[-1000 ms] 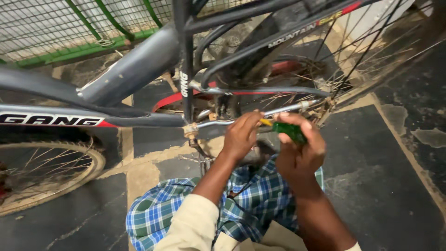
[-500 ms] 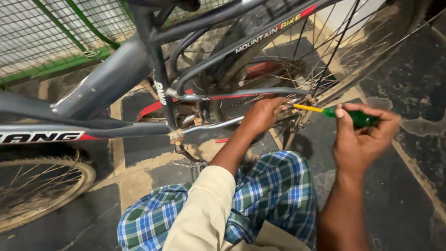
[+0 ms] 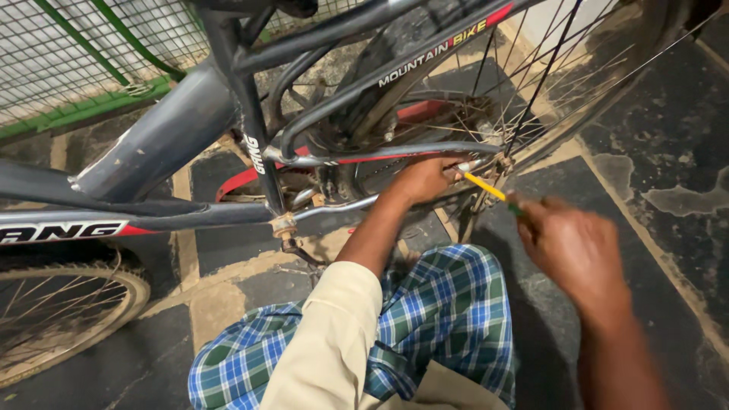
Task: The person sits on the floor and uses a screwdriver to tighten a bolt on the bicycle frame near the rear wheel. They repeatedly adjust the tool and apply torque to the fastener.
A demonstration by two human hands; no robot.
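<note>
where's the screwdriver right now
In the head view, right of centre: the right hand holds the screwdriver, its yellow shaft pointing up-left toward the rear wheel hub, beside the left hand.

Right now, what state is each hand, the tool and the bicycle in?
left hand: closed on the frame tube beside the rear wheel hub.
right hand: gripping the screwdriver's handle, slightly blurred.
screwdriver: yellow shaft angled up-left, tip at the rear axle area.
rear wheel: mounted in the frame.
bicycle frame: upright beside the green mesh fence.
</note>
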